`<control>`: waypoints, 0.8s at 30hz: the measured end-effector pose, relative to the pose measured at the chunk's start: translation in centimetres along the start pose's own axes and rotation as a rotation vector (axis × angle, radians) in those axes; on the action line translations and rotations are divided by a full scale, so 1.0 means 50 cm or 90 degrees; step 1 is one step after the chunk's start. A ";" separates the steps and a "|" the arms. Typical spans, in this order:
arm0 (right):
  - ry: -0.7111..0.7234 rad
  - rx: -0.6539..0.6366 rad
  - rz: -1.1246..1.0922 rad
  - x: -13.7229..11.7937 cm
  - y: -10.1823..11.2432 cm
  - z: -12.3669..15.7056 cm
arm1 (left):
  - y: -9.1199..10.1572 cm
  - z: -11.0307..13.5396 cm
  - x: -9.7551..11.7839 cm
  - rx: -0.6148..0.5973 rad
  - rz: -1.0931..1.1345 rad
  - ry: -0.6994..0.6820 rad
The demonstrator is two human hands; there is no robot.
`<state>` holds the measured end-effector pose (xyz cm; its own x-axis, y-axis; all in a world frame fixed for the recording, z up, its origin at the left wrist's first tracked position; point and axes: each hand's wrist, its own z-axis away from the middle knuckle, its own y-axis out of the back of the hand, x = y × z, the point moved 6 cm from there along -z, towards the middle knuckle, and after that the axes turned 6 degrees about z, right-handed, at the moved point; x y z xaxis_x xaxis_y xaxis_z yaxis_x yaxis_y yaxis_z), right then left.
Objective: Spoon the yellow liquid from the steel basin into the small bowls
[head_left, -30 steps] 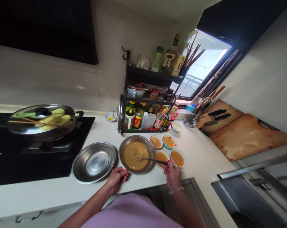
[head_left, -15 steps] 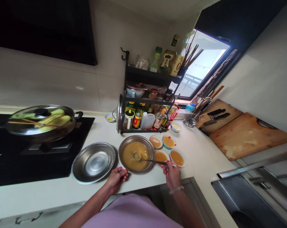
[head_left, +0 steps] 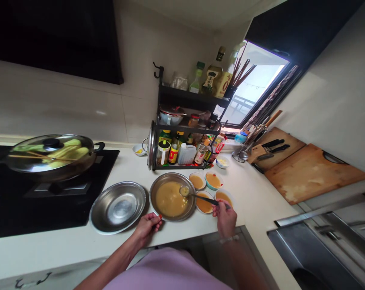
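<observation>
My left hand grips the near rim of a steel bowl filled with yellow-brown liquid. My right hand is closed round the handle of a ladle. The ladle's full scoop hangs just above the bowl's right rim. Right of the bowl stand several small bowls of the same liquid: one close to the ladle, two behind it, and one partly hidden by my right hand.
An empty steel basin sits left of the bowl. A lidded pan with chopsticks rests on the black cooktop. A spice rack stands behind. Cutting boards and a sink lie to the right.
My right hand has lifted the ladle out of the liquid and carried it right, to the bowl's right rim. My left hand has stayed on the bowl.
</observation>
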<state>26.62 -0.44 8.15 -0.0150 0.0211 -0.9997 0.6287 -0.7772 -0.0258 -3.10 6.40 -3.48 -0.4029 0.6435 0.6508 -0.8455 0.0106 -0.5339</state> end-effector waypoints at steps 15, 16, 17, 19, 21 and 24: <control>0.164 0.072 0.121 -0.039 0.038 -0.102 | -0.001 -0.003 -0.003 0.009 0.006 0.006; 0.188 0.050 0.154 -0.036 0.034 -0.101 | 0.000 -0.003 -0.003 0.009 0.005 0.006; 0.215 0.025 0.188 -0.033 0.030 -0.097 | 0.000 -0.004 -0.003 0.009 0.004 0.007; 0.286 -0.032 0.251 -0.032 0.018 -0.085 | 0.001 -0.004 -0.003 0.010 0.005 0.005; 0.364 -0.087 0.290 -0.039 0.006 -0.067 | 0.001 -0.003 -0.002 0.007 0.006 0.001; 0.428 -0.119 0.282 -0.054 -0.005 -0.039 | 0.001 -0.001 -0.001 0.005 0.009 0.001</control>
<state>28.01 0.93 10.88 0.6953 0.1553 -0.7018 0.5869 -0.6862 0.4297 -3.10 6.42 -3.55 -0.4145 0.6450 0.6421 -0.8422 -0.0044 -0.5392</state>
